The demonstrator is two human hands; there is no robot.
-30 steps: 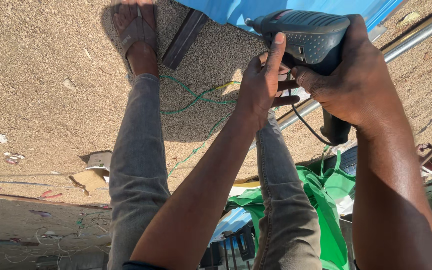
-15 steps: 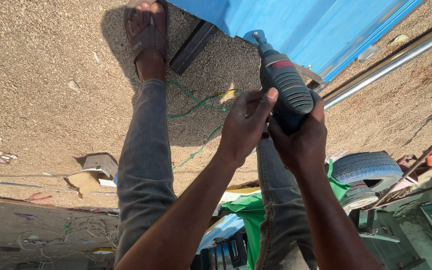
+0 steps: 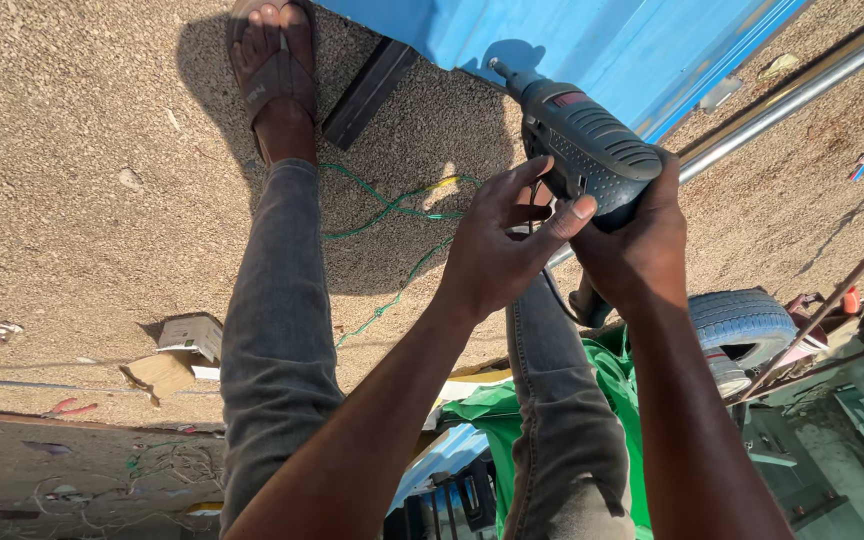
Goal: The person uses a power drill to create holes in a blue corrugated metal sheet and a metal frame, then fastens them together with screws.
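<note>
1. A dark grey-green power drill [image 3: 587, 150] is held up in front of the camera, approx. centre-right of the view, its chuck and bit pointed toward the blue sheet-metal panel [image 3: 592, 45] at the top; the bit tip is seen just beside the panel edge, contact can't be told.
2. The right hand [image 3: 637, 245] is wrapped shut round the drill's rear and grip – the fingers are mostly hidden behind the body.
3. The left hand [image 3: 497, 250] is laid against the drill's near side, fingers half curled, thumb [image 3: 567, 215] pressed on the housing; a loose hold, not a full fist.
4. Both legs in grey jeans [image 3: 277, 330] are seen below the arms, w/ a sandalled foot [image 3: 274, 65] planted on the gravel ground [image 3: 72, 150] near the panel.
5. A green cord [image 3: 387, 210] is strung in loops across the gravel between the legs.
6. A metal pipe [image 3: 802, 90] is laid diagonally at right, beside the panel.
7. A tyre [image 3: 742, 325] is seen at right – just past the right forearm, w/ green fabric [image 3: 612, 400] next to it.
8. Cardboard scraps [image 3: 177, 350] are scattered at left, well apart from the drill.
</note>
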